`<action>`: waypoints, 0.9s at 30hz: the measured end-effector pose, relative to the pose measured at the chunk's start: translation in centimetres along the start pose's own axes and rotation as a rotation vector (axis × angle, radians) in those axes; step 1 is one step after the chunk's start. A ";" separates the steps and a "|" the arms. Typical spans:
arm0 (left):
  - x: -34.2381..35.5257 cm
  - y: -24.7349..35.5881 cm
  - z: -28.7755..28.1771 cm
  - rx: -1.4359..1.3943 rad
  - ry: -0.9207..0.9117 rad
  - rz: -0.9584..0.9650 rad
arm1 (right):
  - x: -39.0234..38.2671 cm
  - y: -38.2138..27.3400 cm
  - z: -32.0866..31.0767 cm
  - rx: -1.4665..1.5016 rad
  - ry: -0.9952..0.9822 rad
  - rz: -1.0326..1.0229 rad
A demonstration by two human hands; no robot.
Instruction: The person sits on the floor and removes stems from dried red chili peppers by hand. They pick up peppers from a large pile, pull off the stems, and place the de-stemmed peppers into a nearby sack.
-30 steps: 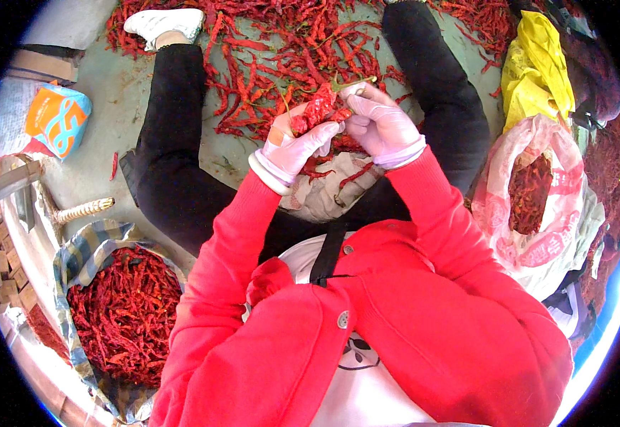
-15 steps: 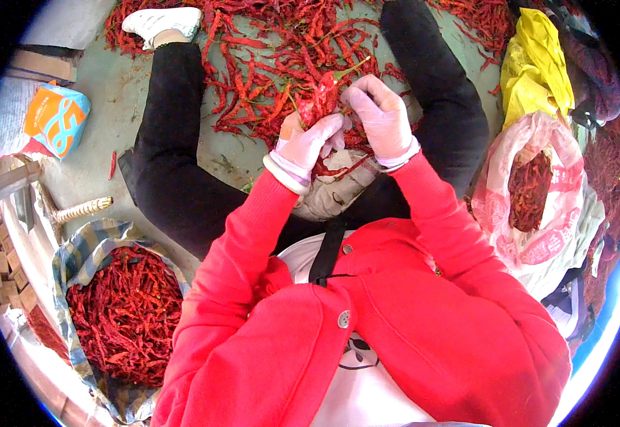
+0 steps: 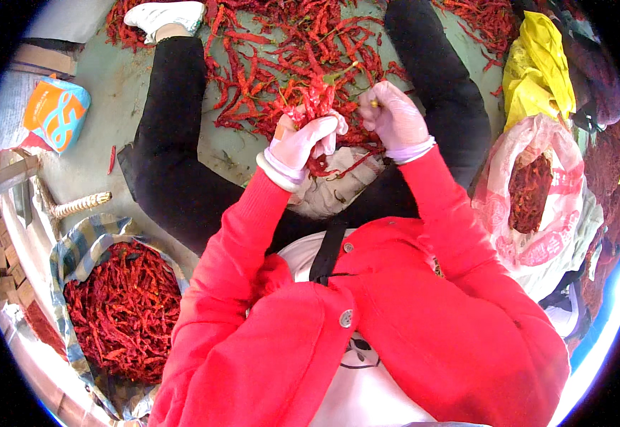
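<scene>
My left hand (image 3: 303,142), in a thin whitish glove, is closed around a bunch of dried red chili peppers (image 3: 317,96). A pale green stem sticks out from the top of the bunch. To the right, apart from it, my gloved right hand (image 3: 399,121) is pinched closed. A small yellowish bit (image 3: 374,104) shows at its fingertips, too small to name. Beneath my hands, between my legs, lies a beige cloth-like bundle (image 3: 338,188) with a few chilies on it. Beyond the hands, loose dried chilies (image 3: 253,71) spread over the floor.
An open checked sack (image 3: 82,249) full of red chilies stands at my left. On my right is a white and pink plastic bag (image 3: 498,192) with chilies inside, below a yellow bag (image 3: 538,64). An orange and blue package (image 3: 57,114) lies at the far left.
My right hand has moved away from the chili bunch, slightly right and down, and a yellowish bit now shows at its fingertips. My left hand still holds the bunch, almost in place.
</scene>
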State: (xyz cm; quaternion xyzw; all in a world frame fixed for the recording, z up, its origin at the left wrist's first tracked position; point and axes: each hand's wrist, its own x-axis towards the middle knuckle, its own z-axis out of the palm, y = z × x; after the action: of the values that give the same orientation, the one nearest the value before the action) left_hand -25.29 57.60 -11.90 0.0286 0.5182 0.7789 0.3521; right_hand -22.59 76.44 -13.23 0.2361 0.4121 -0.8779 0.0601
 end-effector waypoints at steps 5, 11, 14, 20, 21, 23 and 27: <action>-1.3 0.3 -0.3 0.100 -0.039 -0.160 | 0.1 -2.6 1.7 0.019 -0.337 0.349; -1.5 -0.1 -0.6 0.219 -0.069 -0.136 | 0.7 -2.6 3.4 -0.310 -0.262 0.340; -1.7 0.4 -0.4 0.269 -0.047 -0.132 | 0.5 -2.6 3.3 -0.275 -0.253 0.345; -1.8 1.2 -1.2 0.324 -0.170 -0.024 | -2.0 -0.9 2.5 0.334 -0.430 0.383; -1.4 0.3 -1.7 0.348 -0.205 0.018 | -2.5 -0.9 2.7 0.378 -0.437 0.355; -1.0 -0.2 -2.2 0.276 -0.285 0.028 | -3.2 -0.6 2.5 0.449 -0.422 0.339; -1.9 2.1 -1.1 0.406 -0.401 0.109 | -5.1 -1.1 2.5 0.388 -0.295 0.331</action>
State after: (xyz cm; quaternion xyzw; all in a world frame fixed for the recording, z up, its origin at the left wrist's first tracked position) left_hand -25.38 55.21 -10.09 0.2797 0.5812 0.6557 0.3925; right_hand -19.33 74.82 -8.65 0.1768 0.1794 -0.9435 0.2155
